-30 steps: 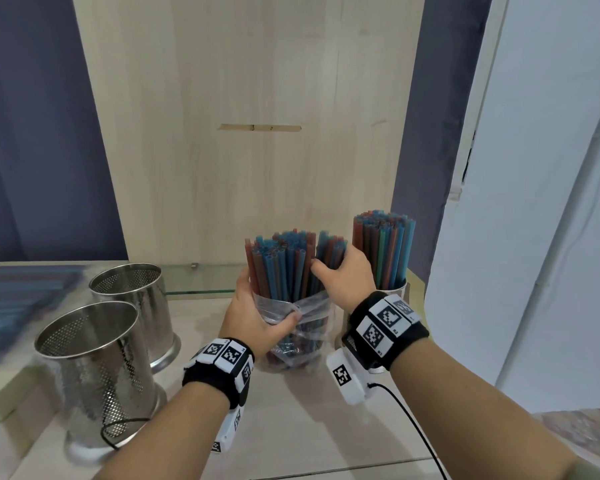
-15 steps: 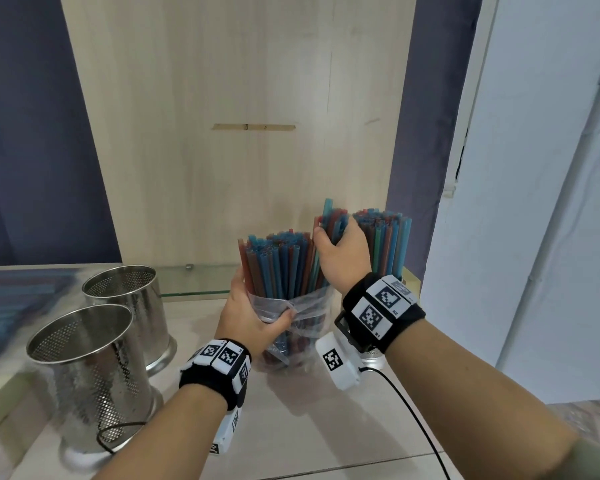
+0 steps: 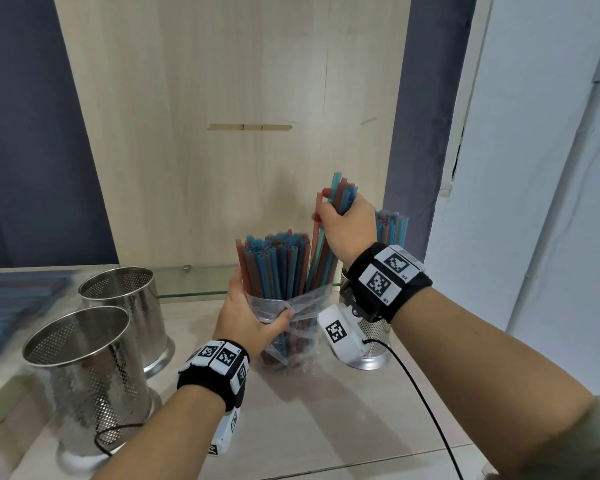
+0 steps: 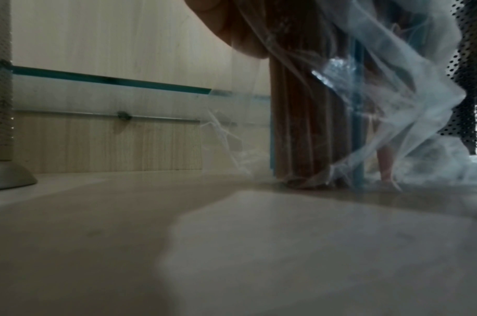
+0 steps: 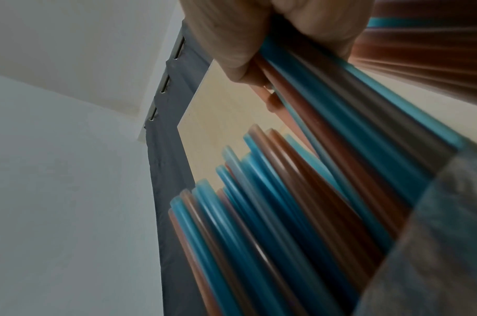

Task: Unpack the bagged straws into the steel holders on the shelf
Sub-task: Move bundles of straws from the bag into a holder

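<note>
A clear plastic bag (image 3: 300, 327) of blue and red straws (image 3: 274, 265) stands upright on the shelf, and my left hand (image 3: 253, 317) grips its crumpled plastic at mid height. My right hand (image 3: 347, 223) holds a bunch of straws (image 3: 340, 194) lifted partway out of the bag, their lower ends still inside it. Seen from the right wrist, the gripped straws (image 5: 340, 132) run down from my fingers (image 5: 232, 42). In the left wrist view the bag (image 4: 381, 107) reaches down to the shelf. Behind my right wrist a steel holder (image 3: 371, 344) is full of straws (image 3: 392, 226).
Two perforated steel holders stand at the left, one nearer (image 3: 87, 382) and one farther back (image 3: 129, 306). A wooden back panel (image 3: 229, 133) rises behind the shelf. A glass ledge (image 3: 194, 289) runs along its base. A black cable (image 3: 426, 410) trails from my right wrist.
My right hand has risen, drawing a bunch of straws up out of the bag. My left hand has kept its hold on the bag.
</note>
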Available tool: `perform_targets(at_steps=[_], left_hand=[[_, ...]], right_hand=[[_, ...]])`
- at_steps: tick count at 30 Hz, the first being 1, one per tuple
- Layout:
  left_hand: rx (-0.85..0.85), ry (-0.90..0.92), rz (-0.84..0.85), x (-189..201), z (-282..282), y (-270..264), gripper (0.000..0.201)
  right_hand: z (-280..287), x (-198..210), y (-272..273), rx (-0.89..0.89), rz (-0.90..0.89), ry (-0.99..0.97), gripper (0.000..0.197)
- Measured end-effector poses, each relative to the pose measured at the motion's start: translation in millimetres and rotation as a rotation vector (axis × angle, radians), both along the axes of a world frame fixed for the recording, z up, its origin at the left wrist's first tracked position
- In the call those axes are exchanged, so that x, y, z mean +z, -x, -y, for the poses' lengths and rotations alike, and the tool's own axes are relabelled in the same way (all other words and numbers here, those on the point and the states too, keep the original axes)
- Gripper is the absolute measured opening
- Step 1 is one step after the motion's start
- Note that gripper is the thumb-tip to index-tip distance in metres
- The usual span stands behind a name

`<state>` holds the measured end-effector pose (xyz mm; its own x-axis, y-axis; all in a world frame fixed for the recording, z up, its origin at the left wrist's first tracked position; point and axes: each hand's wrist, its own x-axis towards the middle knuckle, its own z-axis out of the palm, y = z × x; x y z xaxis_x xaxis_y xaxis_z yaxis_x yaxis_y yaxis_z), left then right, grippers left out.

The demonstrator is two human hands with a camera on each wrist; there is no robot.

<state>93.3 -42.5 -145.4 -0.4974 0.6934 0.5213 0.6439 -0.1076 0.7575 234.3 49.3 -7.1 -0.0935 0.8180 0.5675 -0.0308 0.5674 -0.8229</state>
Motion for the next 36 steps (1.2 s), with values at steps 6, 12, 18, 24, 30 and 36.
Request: perform_targets(at_steps=[6,12,18,24,30,36], left_hand=[[0.010,-0.010,-0.017,3,2,-4,0.094],[0.016,-0.009,-0.007,3,3,-3,0.096],[0.005,-0.014,0.000,5,3,-5,0.097],[0.007,0.009,-0.002,1,1,-1,0.100],[0.009,-0.020,0.005,-1,-1,0,0.094],[0.035,-0.022,0.019,-5,-6,3,0.097]], right_hand=[[1,3,0,0.072,-0.002,0.043,0.020],[5,-1,-2,0.190,-0.002,0.115,0.015],[7,1,-3,0.258,-0.003,0.043,0.008],[9,19,-8,0.109,-0.082,-0.088,0.015],[9,72,-31,0.101,-0.231,-0.096,0.016],[6,115,-86,0.149,-0.391,-0.074,0.021]])
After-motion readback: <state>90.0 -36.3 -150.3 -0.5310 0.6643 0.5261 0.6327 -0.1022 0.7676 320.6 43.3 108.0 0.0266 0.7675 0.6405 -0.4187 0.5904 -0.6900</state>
